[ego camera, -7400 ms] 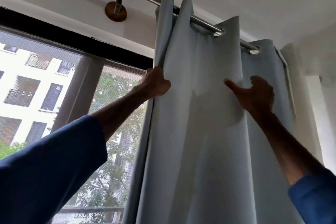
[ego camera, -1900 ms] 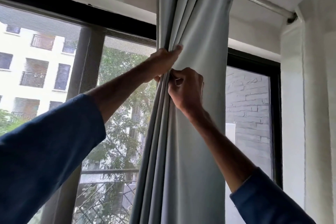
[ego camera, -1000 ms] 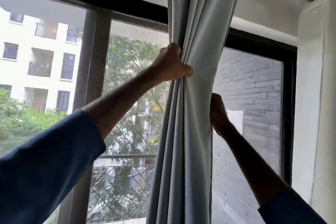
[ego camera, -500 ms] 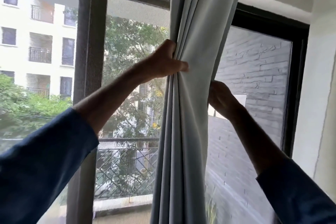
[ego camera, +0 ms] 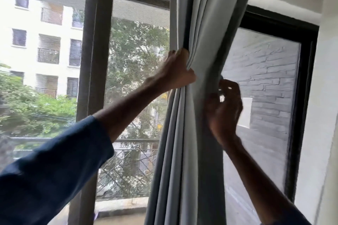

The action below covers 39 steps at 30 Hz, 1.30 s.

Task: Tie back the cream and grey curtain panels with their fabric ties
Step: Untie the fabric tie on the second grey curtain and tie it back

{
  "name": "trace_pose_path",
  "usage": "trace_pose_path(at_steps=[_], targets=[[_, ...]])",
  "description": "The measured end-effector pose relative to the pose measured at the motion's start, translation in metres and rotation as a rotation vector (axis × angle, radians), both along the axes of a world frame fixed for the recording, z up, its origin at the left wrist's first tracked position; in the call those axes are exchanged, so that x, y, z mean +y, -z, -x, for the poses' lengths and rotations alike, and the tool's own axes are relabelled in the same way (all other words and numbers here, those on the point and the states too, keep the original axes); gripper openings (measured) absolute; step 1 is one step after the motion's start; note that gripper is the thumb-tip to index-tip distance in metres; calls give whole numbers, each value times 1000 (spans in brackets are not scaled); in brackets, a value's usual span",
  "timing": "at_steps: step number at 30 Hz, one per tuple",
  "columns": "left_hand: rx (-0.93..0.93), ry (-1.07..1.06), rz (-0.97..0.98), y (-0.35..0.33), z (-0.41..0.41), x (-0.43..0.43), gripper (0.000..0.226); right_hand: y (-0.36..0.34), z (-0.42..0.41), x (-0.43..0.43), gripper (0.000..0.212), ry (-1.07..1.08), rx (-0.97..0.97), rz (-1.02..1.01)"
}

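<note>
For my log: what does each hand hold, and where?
The left hand grips the gathered curtain by its left folds. The right hand, blurred beside its right edge: cannot tell.

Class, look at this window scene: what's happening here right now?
A person in blue sleeves holds the grey curtain bunched in front of the window. The left hand grips the gathered folds from the left side. The right hand is at the bundle's right edge, fingers curled, but blur hides whether it holds anything. No tie shows around the curtain.
</note>
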<state>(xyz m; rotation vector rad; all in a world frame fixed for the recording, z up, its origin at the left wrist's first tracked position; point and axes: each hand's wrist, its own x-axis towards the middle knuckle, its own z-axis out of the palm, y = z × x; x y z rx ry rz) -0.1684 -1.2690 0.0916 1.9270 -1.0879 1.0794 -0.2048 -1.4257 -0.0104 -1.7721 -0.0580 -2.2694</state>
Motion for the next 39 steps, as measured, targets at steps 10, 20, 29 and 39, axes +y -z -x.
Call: trace_pose_path(at_steps=[10,20,29,39], targets=[[71,-21,-22,-1,13,-5,17,-9,0,30,36,-146,56,132],[-115,-170,-60,8,32,-17,14,-1,17,24,37,-40,76,62],[108,-10,-6,0,14,-23,46,7,21,50,44,-118,303,159],[164,34,50,1,1,-6,47,-24,29,-22,27,-799,391,-106]])
